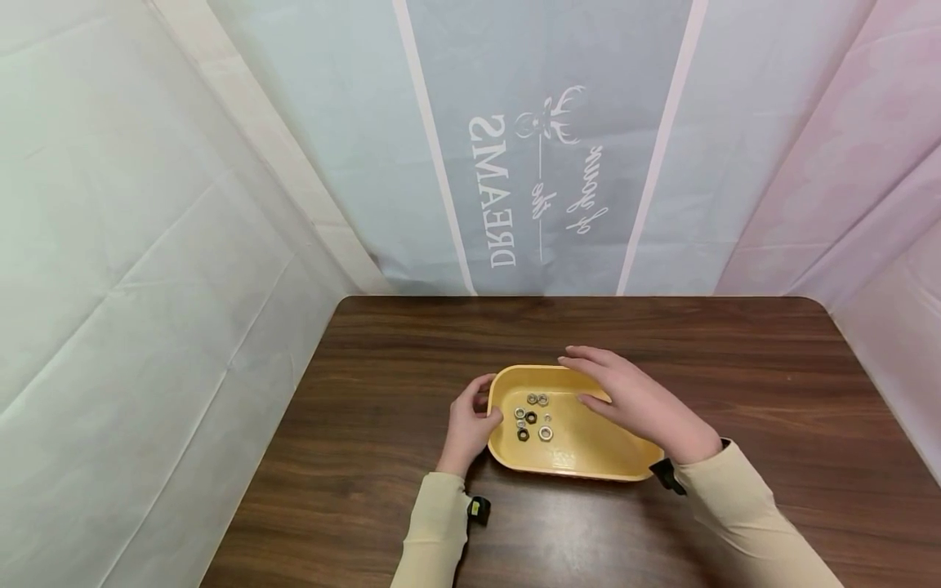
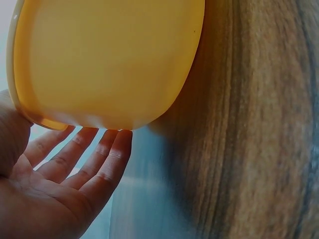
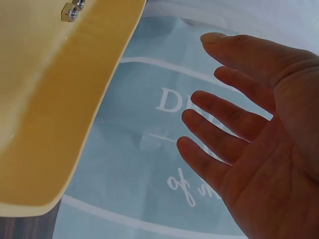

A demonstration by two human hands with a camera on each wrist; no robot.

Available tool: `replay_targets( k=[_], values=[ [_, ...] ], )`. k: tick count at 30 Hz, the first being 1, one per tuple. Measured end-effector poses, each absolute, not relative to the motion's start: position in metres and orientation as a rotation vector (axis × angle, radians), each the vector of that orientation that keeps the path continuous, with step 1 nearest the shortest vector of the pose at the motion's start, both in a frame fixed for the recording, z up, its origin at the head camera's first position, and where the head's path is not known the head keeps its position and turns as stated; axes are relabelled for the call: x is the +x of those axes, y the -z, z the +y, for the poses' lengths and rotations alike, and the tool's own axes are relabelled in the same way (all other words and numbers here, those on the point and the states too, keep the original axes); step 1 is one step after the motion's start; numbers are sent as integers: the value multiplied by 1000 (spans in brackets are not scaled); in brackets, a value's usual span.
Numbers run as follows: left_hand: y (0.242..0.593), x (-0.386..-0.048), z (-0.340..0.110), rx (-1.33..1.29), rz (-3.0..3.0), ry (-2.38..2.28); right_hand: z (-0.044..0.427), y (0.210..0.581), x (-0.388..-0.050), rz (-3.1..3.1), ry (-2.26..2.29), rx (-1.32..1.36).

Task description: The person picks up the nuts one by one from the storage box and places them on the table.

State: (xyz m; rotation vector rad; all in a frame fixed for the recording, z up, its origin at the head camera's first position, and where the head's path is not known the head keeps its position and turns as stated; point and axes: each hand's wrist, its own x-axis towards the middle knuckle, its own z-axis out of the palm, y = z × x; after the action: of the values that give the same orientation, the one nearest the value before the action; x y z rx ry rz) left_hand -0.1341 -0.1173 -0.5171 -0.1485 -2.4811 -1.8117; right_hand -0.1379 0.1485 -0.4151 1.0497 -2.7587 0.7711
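Yellow tray and two hands, as observed from within the room. The yellow tray [image 1: 588, 445] lay on or just over the desk [image 1: 367, 408], before the person; whether its base touched the wood could not be told. Its long axis ran left to right, crosswise to the person, so that one short end faced each hand. The left hand [image 1: 466, 429] gripped the left end, its thumb over the rim and its loosely bent fingers against the outer wall. The right hand [image 1: 635, 400] was open, fingers relaxed and parted, thumb well away from them; it held nothing. In the head view it overlapped the right half and far rim, while the right wrist view showed its fingertips apart from the wall.

The metal nuts [image 1: 531, 417], some silver and some dark, were gathered on the tray's floor towards its left end. The governing relation, in the onlooker's judgement, was this offset: the nuts lay nearer the left hand, which was occupied, and leftward of the free right hand.
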Motion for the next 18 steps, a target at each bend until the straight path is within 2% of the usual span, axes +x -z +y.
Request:
replay_targets(
  k=[18],
  values=[
    [524, -136, -119, -122, -2494, 1810, 133, 432, -152, -2640, -674, 1205]
  ],
)
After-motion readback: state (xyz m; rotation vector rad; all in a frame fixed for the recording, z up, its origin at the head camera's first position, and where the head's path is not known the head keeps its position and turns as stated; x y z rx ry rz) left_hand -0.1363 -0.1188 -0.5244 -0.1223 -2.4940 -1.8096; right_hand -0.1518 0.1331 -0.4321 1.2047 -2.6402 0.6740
